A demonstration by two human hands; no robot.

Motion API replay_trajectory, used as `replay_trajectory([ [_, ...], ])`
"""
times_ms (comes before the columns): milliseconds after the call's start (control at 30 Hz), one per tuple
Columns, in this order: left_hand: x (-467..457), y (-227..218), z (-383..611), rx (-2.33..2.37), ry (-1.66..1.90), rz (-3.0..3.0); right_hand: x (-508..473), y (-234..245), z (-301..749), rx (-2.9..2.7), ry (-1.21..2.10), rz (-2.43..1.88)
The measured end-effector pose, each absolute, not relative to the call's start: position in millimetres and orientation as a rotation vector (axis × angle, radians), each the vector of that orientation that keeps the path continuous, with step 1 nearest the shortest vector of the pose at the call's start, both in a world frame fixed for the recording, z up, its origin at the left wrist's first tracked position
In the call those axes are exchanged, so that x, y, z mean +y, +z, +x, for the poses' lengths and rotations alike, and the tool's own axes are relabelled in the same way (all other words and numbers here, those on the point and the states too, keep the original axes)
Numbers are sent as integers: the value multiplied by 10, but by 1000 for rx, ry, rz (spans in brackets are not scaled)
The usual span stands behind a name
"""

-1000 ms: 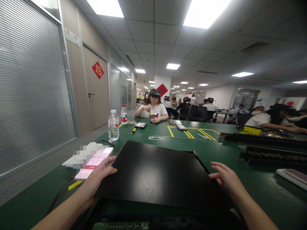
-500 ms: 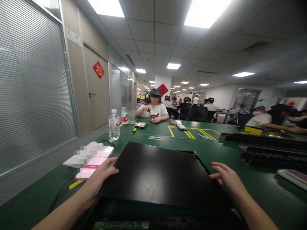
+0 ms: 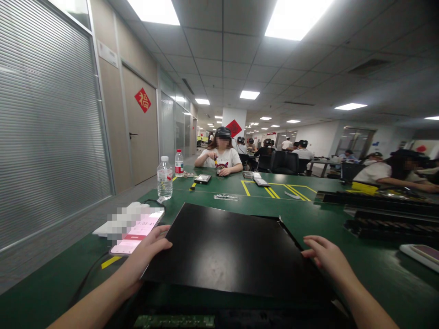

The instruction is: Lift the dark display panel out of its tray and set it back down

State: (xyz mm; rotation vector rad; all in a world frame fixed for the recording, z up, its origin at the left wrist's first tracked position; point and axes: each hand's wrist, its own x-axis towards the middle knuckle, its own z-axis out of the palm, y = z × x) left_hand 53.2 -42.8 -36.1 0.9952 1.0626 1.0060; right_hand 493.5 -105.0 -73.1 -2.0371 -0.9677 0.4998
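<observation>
A flat, glossy black panel (image 3: 226,251) lies in front of me on the green table. My left hand (image 3: 152,249) holds its left edge, with the thumb over the top and the other fingers at the side. At the right edge, my right hand (image 3: 324,256) has its fingers stretched out, the tips at or very close to the rim; contact there is unclear. Below the panel's near edge a green circuit board (image 3: 174,321) shows inside a dark housing, cut off by the bottom of the view.
A lit phone (image 3: 137,235) lies left of my hand, near a water bottle (image 3: 165,178). Black slotted strips (image 3: 384,224) and a white-edged device (image 3: 416,256) are on the right. Across the table (image 3: 206,192), a person (image 3: 221,153) works near a hard drive (image 3: 202,179).
The whole view has shifted slightly to the right. Both hands and the black panel keep nearly the same places relative to each other.
</observation>
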Motion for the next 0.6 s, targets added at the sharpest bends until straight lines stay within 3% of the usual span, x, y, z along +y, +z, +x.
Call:
replay_trajectory([
  [600, -373, -410, 485, 1138, 1008, 992, -1076, -605, 4777, -1096, 308, -2268],
])
